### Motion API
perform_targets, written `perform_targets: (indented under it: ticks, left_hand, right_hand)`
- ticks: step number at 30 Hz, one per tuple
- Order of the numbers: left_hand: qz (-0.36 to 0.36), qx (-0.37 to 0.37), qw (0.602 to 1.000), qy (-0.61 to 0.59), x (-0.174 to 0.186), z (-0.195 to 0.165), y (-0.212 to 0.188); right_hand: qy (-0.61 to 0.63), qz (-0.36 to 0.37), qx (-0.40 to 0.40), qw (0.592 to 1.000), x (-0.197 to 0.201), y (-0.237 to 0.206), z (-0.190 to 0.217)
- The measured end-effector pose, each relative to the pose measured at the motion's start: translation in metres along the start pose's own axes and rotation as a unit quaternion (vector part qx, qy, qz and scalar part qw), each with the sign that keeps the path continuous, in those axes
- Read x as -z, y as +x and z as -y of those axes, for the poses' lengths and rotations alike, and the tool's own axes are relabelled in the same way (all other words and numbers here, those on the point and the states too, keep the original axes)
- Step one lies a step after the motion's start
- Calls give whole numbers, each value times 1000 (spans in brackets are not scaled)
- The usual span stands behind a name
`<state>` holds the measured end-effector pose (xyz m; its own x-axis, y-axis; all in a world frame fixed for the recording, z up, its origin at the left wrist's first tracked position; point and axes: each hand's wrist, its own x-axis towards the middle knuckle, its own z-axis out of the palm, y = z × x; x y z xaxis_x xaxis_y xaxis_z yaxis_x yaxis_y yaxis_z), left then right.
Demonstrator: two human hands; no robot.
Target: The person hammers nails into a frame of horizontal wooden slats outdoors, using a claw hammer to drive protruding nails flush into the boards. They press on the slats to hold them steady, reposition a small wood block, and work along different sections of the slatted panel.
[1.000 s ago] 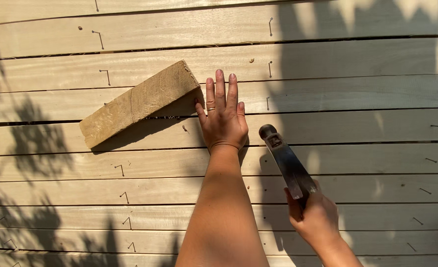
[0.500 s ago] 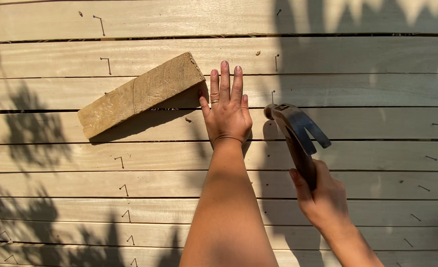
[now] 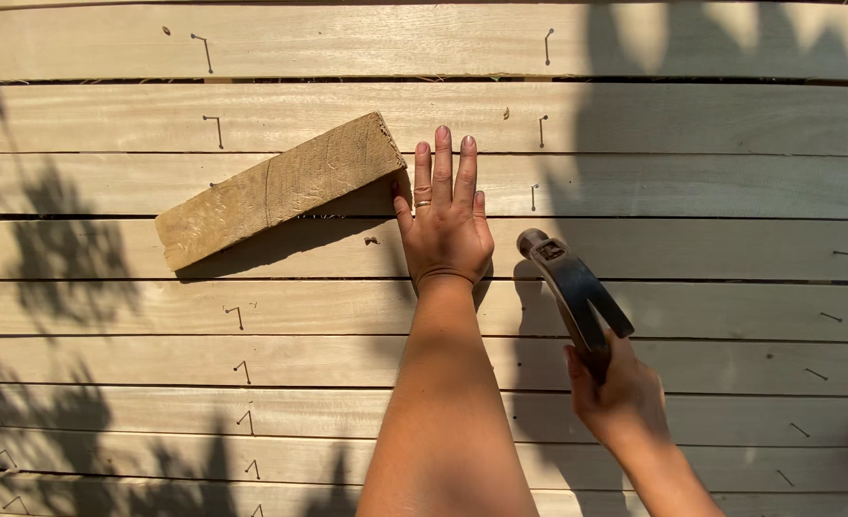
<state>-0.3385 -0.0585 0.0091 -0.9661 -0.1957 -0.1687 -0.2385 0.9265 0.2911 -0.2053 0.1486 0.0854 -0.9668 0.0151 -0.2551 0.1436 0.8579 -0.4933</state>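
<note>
My left hand [image 3: 446, 222] lies flat, fingers together, on a deck of pale wooden planks [image 3: 692, 120], its thumb side close to the end of a loose rough wood block [image 3: 280, 189]. My right hand [image 3: 617, 393] grips the handle of a claw hammer [image 3: 566, 280]. The hammer's head sits just right of my left hand, low over a plank. The block lies slanted across two planks, left of my left hand.
Several nails stand half-driven in the planks, casting thin shadows, in columns at left [image 3: 241, 369], centre [image 3: 542, 129] and right [image 3: 831, 316]. Dark gaps run between planks. Leaf shadows cover the left side and a large shadow the upper right.
The hammer was raised half a second ago and has come down beside my left hand. My left hand has stayed flat on the planks; the view shifted slightly.
</note>
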Motion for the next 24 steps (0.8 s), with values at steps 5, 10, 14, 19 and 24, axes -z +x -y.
perform_targets:
  ticks: [5,10,14,19,24]
  left_hand:
    - [10,2,1000,21,1,-2,0]
    - [29,-2,999,21,0,-1,1]
    - [30,-2,999,41,0,-4,2]
    - [31,-1,999,38,3,-6,3]
    - [38,-5,999,32,-1,-8,3]
  right_hand:
    - [-48,28,-79,995,9,24,-21]
    - [-168,-129,21,977,50,108,-42]
    - [-300,-260,85,914,65,157,-28]
    - [-79,-144,301,939,16,187,13]
    - [-91,-145,248,954,-11,227,19]
